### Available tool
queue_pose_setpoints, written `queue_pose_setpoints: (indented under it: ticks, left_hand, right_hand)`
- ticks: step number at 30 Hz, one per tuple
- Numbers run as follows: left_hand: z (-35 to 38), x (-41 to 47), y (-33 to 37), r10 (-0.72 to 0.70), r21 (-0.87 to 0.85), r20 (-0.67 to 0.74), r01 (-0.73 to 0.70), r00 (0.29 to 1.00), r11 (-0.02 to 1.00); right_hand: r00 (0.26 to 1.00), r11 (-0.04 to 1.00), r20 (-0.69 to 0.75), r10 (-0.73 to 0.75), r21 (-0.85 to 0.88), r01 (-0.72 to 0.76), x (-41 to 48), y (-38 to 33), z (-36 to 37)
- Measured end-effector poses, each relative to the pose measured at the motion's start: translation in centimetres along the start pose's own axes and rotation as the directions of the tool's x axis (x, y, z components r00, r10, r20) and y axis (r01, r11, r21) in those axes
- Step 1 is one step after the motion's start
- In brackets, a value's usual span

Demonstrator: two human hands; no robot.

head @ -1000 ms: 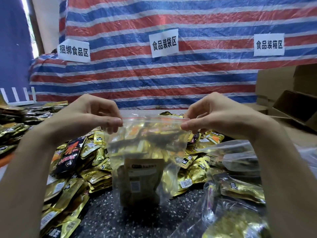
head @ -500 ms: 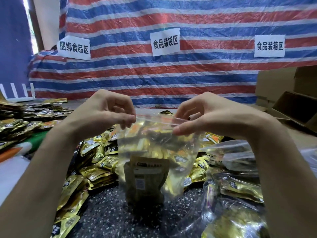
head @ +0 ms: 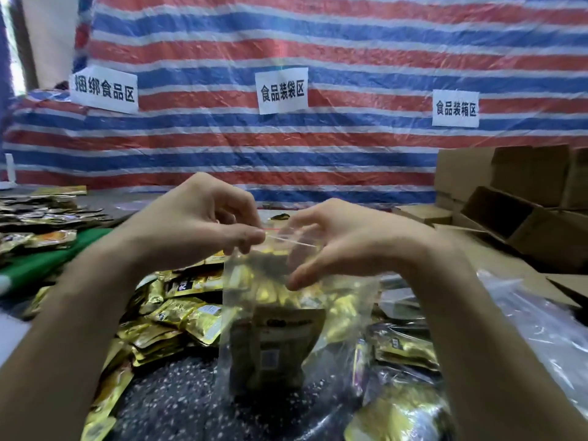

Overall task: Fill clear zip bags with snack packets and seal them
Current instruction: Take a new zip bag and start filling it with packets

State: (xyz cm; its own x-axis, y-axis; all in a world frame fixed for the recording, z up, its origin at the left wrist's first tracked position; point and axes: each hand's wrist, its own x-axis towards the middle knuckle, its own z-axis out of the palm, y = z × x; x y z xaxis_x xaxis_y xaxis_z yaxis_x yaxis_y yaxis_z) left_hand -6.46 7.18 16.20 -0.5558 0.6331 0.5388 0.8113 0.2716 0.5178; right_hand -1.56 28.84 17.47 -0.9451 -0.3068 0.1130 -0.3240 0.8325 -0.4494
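The bag's [head: 288, 316] top left corner is pinched by the left hand [head: 197, 224]. The right hand [head: 345, 241] is spread loosely around its top.

Left hand [head: 197, 224] pinches zip bag [head: 274, 316]; right hand [head: 343, 243] touches.
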Motion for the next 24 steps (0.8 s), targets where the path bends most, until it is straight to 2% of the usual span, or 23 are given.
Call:
queue_pose_setpoints:
  ticks: [3, 5, 9, 12, 14, 18, 22, 24]
  left_hand:
    - [0.2, 0.0, 0.2, 0.021, 0.016, 0.007, -0.021, 1.0, 1.0]
    - [0.4, 0.1, 0.4, 0.03, 0.02, -0.012, -0.03, 0.999, 0.999]
    - [1.1, 0.6, 0.8, 0.037, 0.003, -0.109, -0.036, 0.993, 0.999]
    - [1.0, 0.6, 0.6, -0.017, 0.029, -0.073, 0.019, 0.997, 0.999]
    - [0.9, 0.5, 0.3, -0.048, 0.065, -0.014, 0.049, 0.999, 0.997]
    - [1.0, 0.3, 0.0, -0.109, 0.128, 0.105, 0.095, 0.988, 0.987]
    - [1.0, 0.4, 0.0, -0.153, 0.164, 0.161, 0.126, 0.975, 0.978]
    - [1.0, 0.4, 0.0, -0.166, 0.164, 0.184, 0.137, 0.969, 0.977]
  right_hand:
    - [0.983, 0.991, 0.153, 0.097, -0.104, -0.081, 0.2, 0.2, -0.2]
    - [0.971, 0.988, 0.194, 0.141, -0.096, -0.125, 0.1, 0.5, -0.8]
    - [0.987, 0.986, 0.021, 0.162, -0.051, -0.161, 0.1, 1.0, -2.7]
    - [0.957, 0.979, -0.214, 0.197, -0.015, -0.205, 0.1, 2.1, -4.7]
    - [0.885, 0.973, -0.41, 0.22, 0.027, -0.229, -0.1, 3.3, -6.2]
    - [0.658, 0.959, -0.717, 0.229, 0.052, -0.278, -1.4, 6.2, -8.7]
    - [0.438, 0.948, -0.885, 0.159, 0.013, -0.317, -3.0, 8.9, -9.1]
    - [0.383, 0.958, -0.893, 0.236, 0.148, -0.244, -3.4, 9.6, -9.3]
